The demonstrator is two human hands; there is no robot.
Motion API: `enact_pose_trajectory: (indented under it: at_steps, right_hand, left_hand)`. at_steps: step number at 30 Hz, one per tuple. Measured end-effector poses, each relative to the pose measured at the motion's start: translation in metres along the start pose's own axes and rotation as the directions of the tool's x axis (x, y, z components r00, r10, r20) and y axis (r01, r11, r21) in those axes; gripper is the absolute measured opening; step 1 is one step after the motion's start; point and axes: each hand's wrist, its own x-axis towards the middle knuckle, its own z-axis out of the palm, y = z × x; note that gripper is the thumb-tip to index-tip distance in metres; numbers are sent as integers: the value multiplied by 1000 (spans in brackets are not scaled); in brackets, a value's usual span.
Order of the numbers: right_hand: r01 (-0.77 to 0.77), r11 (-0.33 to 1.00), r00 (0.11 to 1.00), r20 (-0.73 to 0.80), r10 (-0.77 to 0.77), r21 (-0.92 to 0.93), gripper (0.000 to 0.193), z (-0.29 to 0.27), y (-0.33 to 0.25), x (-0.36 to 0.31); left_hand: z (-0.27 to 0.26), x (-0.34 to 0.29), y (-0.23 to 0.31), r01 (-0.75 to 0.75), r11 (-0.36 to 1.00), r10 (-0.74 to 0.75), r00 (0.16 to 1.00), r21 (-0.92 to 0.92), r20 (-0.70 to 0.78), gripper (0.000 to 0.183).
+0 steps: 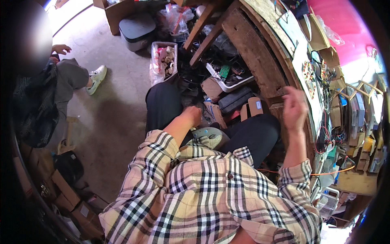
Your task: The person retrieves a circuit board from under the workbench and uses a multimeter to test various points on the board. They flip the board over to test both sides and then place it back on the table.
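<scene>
My left hand [192,115] is closed beside my left knee, over the inner side of the dark trousers [164,103]. What its fingers hold, if anything, is hidden. Raised at the wooden edge [286,65] of the workbench, my right hand [295,106] has loosely bent fingers that look partly apart, with nothing visible in them. Between my knees shows a grey shoe [209,136]. Just beyond it, under the bench, lie a cardboard box [252,107] and a dark flat case [235,100].
A white tray [229,86] holds a green circuit board [224,71] and cables. Farther off stand a plastic bin [164,44] of scraps and a grey lidded container [138,30]. Wires and electronic parts [315,77] lie on the bench. A person [61,81] sits at left.
</scene>
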Motion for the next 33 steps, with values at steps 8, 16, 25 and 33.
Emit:
enact_pose_trajectory:
  at_steps: [8,16,25,33]
  right_hand:
    - [-107,987,538,842,-42,117,27,103,-9,-87]
    - [-305,949,576,808,122,74,25,241,81,-75]
    - [-649,707,608,369,703,-280,50,351,124,-29]
    - [-724,466,437,184,880,-509,80,352,93,-6]
  left_hand:
    - [10,7,16,65,975,-25,982,-210,190,34]
    - [-24,34,30,173,930,-125,979,-325,163,33]
    - [-44,23,58,70,852,-80,997,-518,4,31]
    - [-64,4,75,45,811,-53,999,-583,4,28]
